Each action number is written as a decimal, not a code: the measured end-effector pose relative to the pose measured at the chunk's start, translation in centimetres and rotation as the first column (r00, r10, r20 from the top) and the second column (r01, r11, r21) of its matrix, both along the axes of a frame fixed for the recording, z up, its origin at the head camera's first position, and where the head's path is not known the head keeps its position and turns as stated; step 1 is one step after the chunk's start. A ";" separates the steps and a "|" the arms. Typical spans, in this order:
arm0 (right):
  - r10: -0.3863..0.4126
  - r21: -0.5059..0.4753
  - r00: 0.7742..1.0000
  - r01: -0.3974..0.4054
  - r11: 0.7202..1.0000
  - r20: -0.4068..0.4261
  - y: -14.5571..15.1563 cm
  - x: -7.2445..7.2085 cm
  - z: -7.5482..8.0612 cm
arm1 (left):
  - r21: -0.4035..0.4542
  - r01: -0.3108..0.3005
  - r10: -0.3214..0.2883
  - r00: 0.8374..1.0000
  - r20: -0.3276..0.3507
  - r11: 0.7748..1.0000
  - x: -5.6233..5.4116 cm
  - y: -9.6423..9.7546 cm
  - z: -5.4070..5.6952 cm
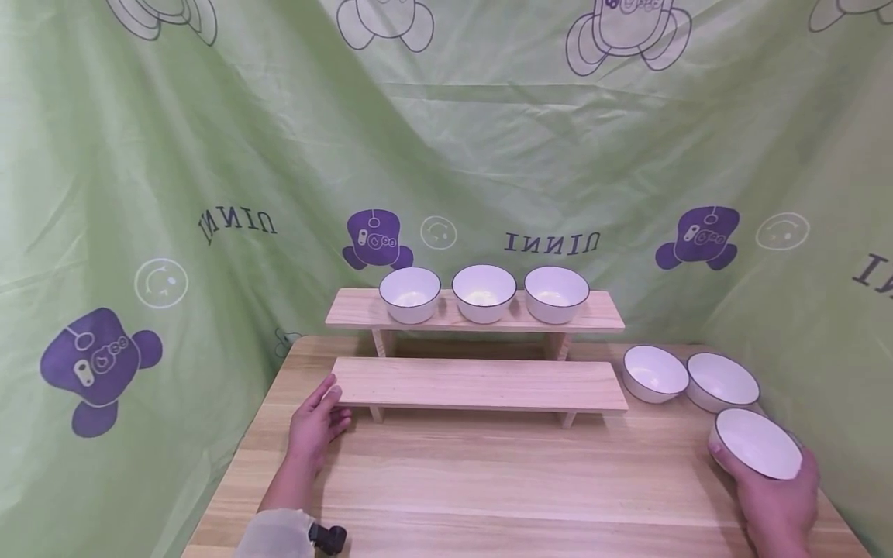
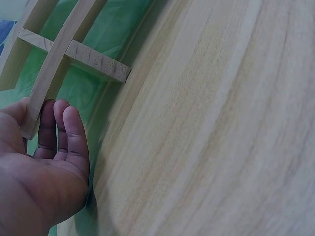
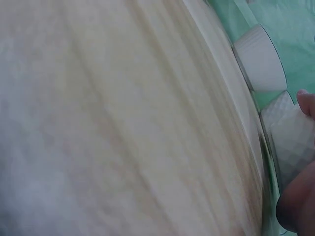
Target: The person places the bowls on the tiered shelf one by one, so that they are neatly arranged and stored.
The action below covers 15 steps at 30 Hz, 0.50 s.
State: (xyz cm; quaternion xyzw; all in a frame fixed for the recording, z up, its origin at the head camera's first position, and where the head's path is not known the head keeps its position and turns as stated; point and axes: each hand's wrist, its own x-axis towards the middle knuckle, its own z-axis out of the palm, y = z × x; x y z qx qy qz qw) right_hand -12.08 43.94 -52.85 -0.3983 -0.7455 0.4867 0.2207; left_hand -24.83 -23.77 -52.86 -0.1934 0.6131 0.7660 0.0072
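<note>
My left hand [image 1: 312, 428] is at the left end of the lower wooden shelf [image 1: 481, 384]. In the left wrist view its thumb and fingers pinch the end of the board [image 2: 40, 93], the other fingers lying loosely bent beside it. Far to the right, my right hand [image 1: 780, 496] grips a white bowl [image 1: 759, 443] with a dark rim, thumb on one side and fingers on the other. The bowl is tilted towards me. Only part of that hand [image 3: 300, 196] shows at the right wrist view's edge.
Three similar bowls [image 1: 484, 294] stand in a row on the upper wooden shelf [image 1: 357, 308]. Behind the held bowl, two more bowls [image 1: 654, 373] sit side by side on the wooden table [image 1: 488, 480]. A green printed curtain [image 1: 446, 139] hangs behind and at both sides.
</note>
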 end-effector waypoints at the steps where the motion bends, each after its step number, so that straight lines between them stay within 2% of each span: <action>1: 0.002 0.007 1.000 -0.002 1.000 -0.002 0.0 0.0 0.0 | -0.002 0.000 0.000 1.000 0.000 1.000 0.0 0.0 0.0; 15: 0.029 0.063 0.999 -0.027 0.998 -0.027 -0.9 0.3 0.6 | -0.004 0.005 -0.004 1.000 0.005 1.000 -0.1 0.0 -0.1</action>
